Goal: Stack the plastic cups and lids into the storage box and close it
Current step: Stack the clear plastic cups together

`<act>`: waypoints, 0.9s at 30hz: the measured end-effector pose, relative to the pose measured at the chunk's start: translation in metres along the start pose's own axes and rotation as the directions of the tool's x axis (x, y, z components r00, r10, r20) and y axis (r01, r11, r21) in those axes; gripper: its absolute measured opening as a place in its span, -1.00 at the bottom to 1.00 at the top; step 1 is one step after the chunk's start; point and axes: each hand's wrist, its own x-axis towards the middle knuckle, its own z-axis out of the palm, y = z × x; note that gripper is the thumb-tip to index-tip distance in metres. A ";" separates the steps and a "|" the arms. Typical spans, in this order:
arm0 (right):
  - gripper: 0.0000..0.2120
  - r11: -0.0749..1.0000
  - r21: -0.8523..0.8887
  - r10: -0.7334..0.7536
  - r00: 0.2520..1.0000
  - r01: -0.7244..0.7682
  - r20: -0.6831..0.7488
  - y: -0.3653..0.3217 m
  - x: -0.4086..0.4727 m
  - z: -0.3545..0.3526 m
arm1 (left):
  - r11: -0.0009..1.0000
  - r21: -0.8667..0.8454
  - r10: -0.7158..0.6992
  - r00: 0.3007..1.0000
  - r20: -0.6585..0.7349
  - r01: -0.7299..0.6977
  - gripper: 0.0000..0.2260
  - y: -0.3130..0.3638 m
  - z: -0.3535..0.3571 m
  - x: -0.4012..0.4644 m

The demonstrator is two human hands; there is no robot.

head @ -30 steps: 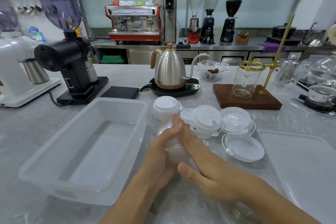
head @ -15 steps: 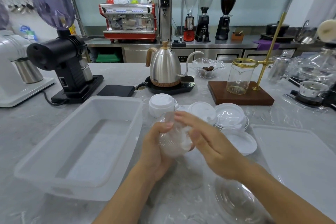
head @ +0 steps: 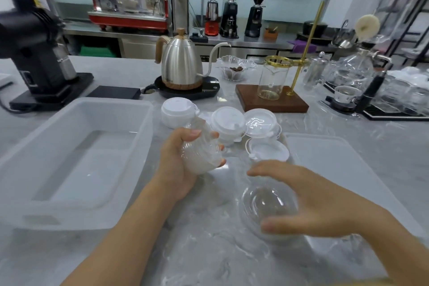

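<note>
Left hand [head: 180, 162] grips stacked cups [head: 200, 152]; right hand [head: 311, 202] spread open.

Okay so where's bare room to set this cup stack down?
The storage box is bare inside. The counter is free between the forearms, in front of the box. It is crowded behind the left hand, where the lids cluster, and under the right hand.

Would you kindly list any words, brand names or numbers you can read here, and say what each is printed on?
None can be read with confidence.
Kettle: small lettering low on its body, too blurred to read.
Espresso machine: blue strip on its front, blurred.
Black grinder: small panel on its side, illegible.
</note>
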 end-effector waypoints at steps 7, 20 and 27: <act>0.02 0.971 -0.238 -0.006 0.994 0.032 0.110 -0.019 0.003 0.008 | 1.000 0.027 -0.006 1.000 -0.030 0.007 -0.63 0.001 -0.004 -0.001; -0.21 0.988 -0.153 0.041 0.998 -0.034 0.047 -0.013 0.017 0.017 | 0.999 0.046 -0.017 0.996 -0.082 0.021 -0.57 0.004 -0.005 -0.002; -0.28 0.990 0.140 0.029 0.994 -0.015 -0.105 0.006 0.021 0.011 | 0.999 0.046 -0.021 0.996 -0.082 0.025 -0.66 0.004 -0.007 -0.002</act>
